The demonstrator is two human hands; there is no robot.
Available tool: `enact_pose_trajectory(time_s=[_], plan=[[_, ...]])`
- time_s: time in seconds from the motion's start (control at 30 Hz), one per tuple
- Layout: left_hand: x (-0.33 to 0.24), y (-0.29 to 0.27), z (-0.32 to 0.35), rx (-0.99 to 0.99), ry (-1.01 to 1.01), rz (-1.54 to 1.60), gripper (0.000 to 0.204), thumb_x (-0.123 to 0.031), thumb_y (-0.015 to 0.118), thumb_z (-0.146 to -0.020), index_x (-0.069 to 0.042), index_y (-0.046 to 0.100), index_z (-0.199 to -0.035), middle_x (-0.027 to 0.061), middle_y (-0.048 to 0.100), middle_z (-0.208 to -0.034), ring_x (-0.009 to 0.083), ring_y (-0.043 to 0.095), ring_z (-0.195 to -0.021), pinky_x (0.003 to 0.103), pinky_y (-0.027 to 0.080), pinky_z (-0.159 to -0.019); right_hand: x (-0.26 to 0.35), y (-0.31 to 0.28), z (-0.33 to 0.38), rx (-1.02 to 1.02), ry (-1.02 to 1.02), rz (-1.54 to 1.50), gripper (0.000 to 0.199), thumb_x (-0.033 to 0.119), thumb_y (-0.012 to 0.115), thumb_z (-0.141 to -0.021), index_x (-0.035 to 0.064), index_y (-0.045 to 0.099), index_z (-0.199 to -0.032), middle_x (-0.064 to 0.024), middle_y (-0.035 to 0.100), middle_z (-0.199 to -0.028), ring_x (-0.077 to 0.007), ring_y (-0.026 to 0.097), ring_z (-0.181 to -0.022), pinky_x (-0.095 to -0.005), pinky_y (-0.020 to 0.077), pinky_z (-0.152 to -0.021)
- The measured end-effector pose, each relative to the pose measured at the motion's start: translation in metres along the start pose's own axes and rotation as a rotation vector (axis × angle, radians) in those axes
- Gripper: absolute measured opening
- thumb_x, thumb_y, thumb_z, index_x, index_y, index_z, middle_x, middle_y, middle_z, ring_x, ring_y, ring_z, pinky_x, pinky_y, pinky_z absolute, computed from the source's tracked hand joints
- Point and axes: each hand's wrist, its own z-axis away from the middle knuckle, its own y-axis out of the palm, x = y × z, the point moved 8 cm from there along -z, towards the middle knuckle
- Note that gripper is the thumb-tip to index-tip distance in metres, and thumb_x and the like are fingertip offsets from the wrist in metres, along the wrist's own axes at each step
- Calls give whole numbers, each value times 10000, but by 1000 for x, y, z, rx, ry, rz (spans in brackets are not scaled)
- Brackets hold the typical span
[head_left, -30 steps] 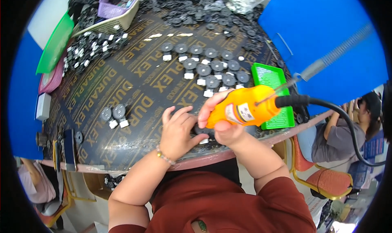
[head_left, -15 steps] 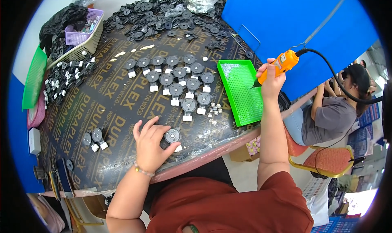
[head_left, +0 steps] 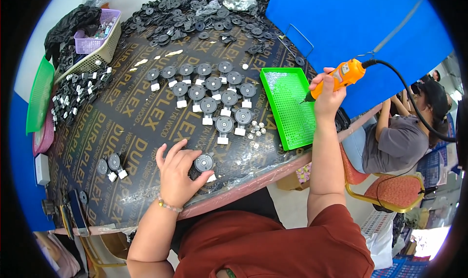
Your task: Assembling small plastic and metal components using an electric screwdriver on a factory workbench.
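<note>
My left hand (head_left: 179, 174) rests at the table's near edge, its thumb and index finger closed around a black disc-shaped part (head_left: 204, 163) with a white end piece. In my right hand (head_left: 327, 98) is an orange electric screwdriver (head_left: 343, 76), gripped with its dark tip pointing down and left. That tip is over the green perforated tray (head_left: 287, 144), which holds many tiny shiny pieces, probably screws. Beyond my left hand, several similar black discs with white ends (head_left: 224, 125) lie in rows. Small silvery cylinders (head_left: 257, 128) sit between these rows and the tray.
Two more disc parts (head_left: 114, 162) lie at left. A heap of black pieces (head_left: 195, 17) covers the far side; black-and-white pieces (head_left: 80, 93) are piled by a beige basket (head_left: 113, 43). A blue panel (head_left: 351, 24) stands at right. The screwdriver's black cable (head_left: 404, 85) runs right, near a seated person (head_left: 399, 127).
The screwdriver and my right hand have shifted slightly right above the tray. My left hand keeps the same hold on the disc part. The whole view has moved a little.
</note>
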Motion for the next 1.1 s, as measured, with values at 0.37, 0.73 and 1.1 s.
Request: enact_pose_trajectory(time_s=[0.37,0.73,1.1], plan=[[5,2,3,3,-5,32,478,-332,835,-642,-126,670,-1041,20,664,-1015,244,535,-1199,523,229,-1082,90,115,88,313,160,-512,727,723,576,-798,81,459,-1120,-82,593,-762,-183,565,-527,-305,471,-469],[5,1,4,-15,21,33,487,-343,834,-638,-129,670,-1043,6,654,-985,231,549,-1178,528,239,-1066,83,202,153,651,371,-607,693,609,694,-763,53,436,-1087,-114,590,-757,-198,593,-587,-323,516,-562],[6,1,5,-35,26,34,486,-334,835,-628,-127,673,-1037,9,649,-970,229,553,-1165,528,252,-1062,79,202,157,606,420,-767,652,464,796,-756,19,511,-1137,-105,615,-801,-152,602,-638,-266,516,-570]])
